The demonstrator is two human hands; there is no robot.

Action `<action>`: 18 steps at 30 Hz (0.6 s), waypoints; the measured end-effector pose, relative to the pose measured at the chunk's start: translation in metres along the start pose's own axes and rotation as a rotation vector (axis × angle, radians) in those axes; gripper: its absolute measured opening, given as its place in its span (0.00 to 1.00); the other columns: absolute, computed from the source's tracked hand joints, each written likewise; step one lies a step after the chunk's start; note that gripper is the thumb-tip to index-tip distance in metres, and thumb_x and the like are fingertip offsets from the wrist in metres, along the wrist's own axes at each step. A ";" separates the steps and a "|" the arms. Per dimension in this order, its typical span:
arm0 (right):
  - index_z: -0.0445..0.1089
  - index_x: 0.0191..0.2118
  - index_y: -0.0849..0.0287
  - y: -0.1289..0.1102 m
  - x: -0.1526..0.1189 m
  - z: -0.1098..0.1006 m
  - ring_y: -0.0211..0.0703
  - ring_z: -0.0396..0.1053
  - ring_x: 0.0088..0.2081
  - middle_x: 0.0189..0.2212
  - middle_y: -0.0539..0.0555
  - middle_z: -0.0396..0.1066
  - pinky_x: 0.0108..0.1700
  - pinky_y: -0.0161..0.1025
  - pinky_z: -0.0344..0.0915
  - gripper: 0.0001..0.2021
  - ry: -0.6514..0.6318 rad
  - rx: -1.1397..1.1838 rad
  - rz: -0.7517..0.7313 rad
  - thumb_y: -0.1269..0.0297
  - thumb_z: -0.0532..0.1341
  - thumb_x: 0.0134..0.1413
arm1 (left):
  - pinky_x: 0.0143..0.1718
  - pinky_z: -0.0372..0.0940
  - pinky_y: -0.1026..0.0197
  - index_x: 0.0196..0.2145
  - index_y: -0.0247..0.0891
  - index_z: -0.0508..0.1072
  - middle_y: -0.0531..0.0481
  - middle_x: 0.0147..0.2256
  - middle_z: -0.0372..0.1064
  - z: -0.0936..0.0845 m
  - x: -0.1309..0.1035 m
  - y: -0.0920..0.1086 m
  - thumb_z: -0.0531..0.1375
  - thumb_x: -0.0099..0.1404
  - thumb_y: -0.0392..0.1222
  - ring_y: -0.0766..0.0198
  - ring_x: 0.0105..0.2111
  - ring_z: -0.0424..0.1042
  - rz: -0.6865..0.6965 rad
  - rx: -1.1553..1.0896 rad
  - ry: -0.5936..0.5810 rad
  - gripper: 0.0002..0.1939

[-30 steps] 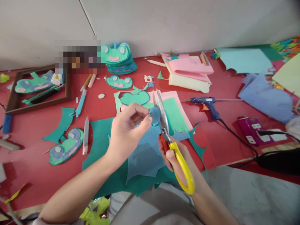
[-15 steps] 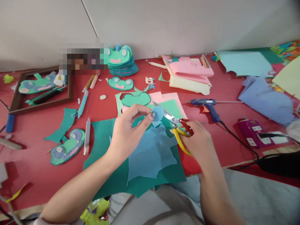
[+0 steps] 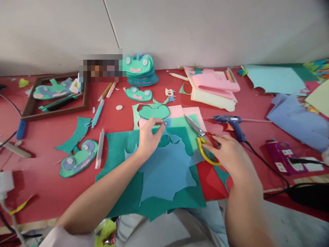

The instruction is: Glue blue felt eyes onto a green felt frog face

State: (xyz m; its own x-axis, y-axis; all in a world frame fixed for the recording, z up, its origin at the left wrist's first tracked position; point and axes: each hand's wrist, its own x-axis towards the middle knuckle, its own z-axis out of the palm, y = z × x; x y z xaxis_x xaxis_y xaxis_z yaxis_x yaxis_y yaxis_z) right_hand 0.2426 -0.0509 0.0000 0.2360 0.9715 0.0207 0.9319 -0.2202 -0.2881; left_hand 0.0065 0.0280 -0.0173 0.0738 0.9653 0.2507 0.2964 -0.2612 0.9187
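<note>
Through the head view, the only one I have, I see the left hand (image 3: 150,141) with its grip closed in a pinch of thumb and forefinger on a small blue disc (image 3: 169,122); the disc is partly hidden by the fingertips and sits above the far edge of the spiky-edged blue sheet (image 3: 168,171); the right hand (image 3: 232,154) has its grip closed around the handles of the scissors (image 3: 195,125), whose blades point away to the left, apart from the disc. For good handling I'd want the pinch light and near the rim, since so small and soft a piece looks likely to bend; I'd turn the disc rather than the scissors wherever blades meet a curved edge, with fingertips well behind the cutting line; I'd also hold the scissor tips clear of the sheets below. As for containers, the brown frame (image 3: 55,113) at far left encloses a green face cutout (image 3: 47,92) and a black-and-green tool (image 3: 60,104), with a white item at its right side; I cannot tell whether it has a base; down by the near edge of the red surface (image 3: 46,185), an open-looking bag (image 3: 106,233) shows yellow-green contents, mostly cut off from view.
</note>
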 end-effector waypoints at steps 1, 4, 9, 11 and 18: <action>0.73 0.38 0.57 -0.008 -0.001 -0.006 0.51 0.68 0.37 0.36 0.58 0.68 0.35 0.44 0.61 0.15 0.069 0.010 0.014 0.52 0.60 0.50 | 0.40 0.66 0.63 0.31 0.38 0.70 0.51 0.31 0.71 0.000 0.001 -0.005 0.57 0.61 0.42 0.67 0.34 0.71 -0.016 0.001 0.012 0.05; 0.71 0.40 0.56 -0.048 -0.001 -0.020 0.47 0.67 0.38 0.36 0.57 0.68 0.40 0.44 0.62 0.14 0.262 0.225 -0.062 0.54 0.55 0.56 | 0.40 0.66 0.62 0.32 0.38 0.69 0.51 0.32 0.71 -0.001 0.004 -0.012 0.57 0.62 0.43 0.67 0.35 0.71 -0.056 0.006 0.058 0.06; 0.65 0.49 0.55 -0.113 0.021 0.003 0.39 0.66 0.33 0.40 0.56 0.65 0.32 0.36 0.65 0.19 0.023 0.694 -0.249 0.51 0.54 0.56 | 0.39 0.65 0.63 0.32 0.38 0.69 0.51 0.31 0.71 -0.004 0.005 -0.012 0.57 0.61 0.42 0.68 0.34 0.71 -0.039 -0.004 0.018 0.05; 0.63 0.50 0.56 -0.121 0.031 0.024 0.36 0.64 0.31 0.41 0.55 0.65 0.35 0.37 0.64 0.19 0.101 0.702 -0.242 0.52 0.54 0.56 | 0.39 0.66 0.63 0.32 0.38 0.69 0.52 0.31 0.71 -0.005 0.005 -0.013 0.57 0.61 0.42 0.68 0.33 0.71 -0.059 -0.032 0.017 0.05; 0.67 0.36 0.58 -0.109 0.049 0.059 0.37 0.65 0.31 0.33 0.53 0.69 0.31 0.34 0.62 0.15 -0.064 0.972 -0.158 0.51 0.55 0.54 | 0.38 0.67 0.61 0.32 0.38 0.70 0.51 0.31 0.71 -0.006 0.006 -0.015 0.57 0.61 0.42 0.66 0.33 0.71 -0.085 -0.031 -0.065 0.05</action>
State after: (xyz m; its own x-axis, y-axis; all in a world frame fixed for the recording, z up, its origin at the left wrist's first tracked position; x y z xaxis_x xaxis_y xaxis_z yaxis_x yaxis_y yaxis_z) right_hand 0.1360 0.0256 -0.0237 0.0866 0.9928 0.0833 0.3133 0.0522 -0.9482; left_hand -0.0030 0.0378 -0.0282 0.1119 0.9820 0.1521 0.2745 -0.1776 0.9450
